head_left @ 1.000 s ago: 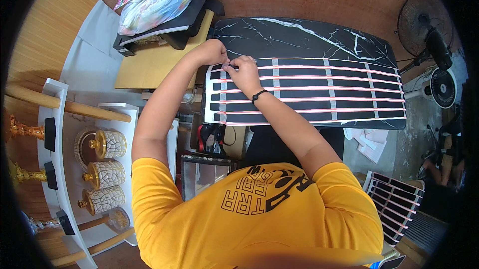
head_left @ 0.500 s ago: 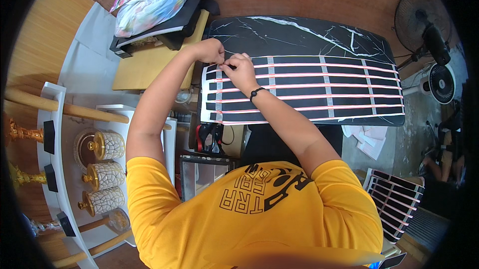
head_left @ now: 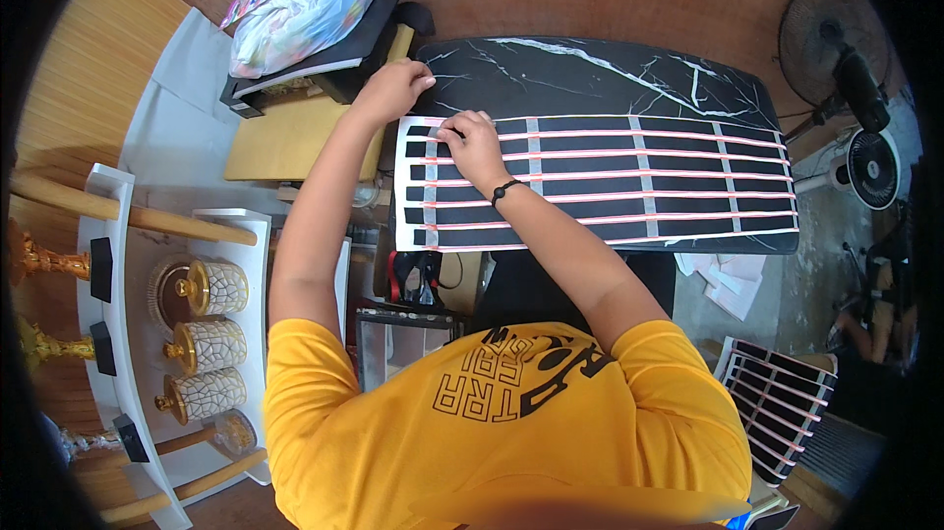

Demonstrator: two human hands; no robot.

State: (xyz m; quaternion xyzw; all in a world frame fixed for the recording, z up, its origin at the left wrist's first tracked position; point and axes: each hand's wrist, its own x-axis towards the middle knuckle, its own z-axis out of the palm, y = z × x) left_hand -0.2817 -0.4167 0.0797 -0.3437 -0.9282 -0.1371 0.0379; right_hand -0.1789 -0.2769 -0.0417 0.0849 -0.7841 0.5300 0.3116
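Observation:
A black sheet (head_left: 590,177) with long white, pink-edged strips lies across a black table with white marbling (head_left: 551,68). Greyish bands (head_left: 640,174) cross the strips, and a white margin runs down the sheet's left end. My right hand (head_left: 474,148), with a dark bracelet at the wrist, rests at the sheet's upper left corner. Its thumb and fingers are pinched together beside the leftmost band; anything between them is too small to make out. My left hand (head_left: 395,92) is raised above the table's left edge, off the sheet, with its fingers curled together and their contents hidden.
Left of the table, a black printer-like machine (head_left: 344,68) bears a stuffed plastic bag (head_left: 305,24). White shelving (head_left: 93,225) with gold-lidded jars (head_left: 214,341) stands at the left. Two fans (head_left: 834,48) are at the right. A similar striped sheet (head_left: 777,407) lies lower right, near papers (head_left: 733,284).
My left hand has drawn back up and left from the sheet's corner, away from my right hand. My right hand has stayed at nearly the same spot.

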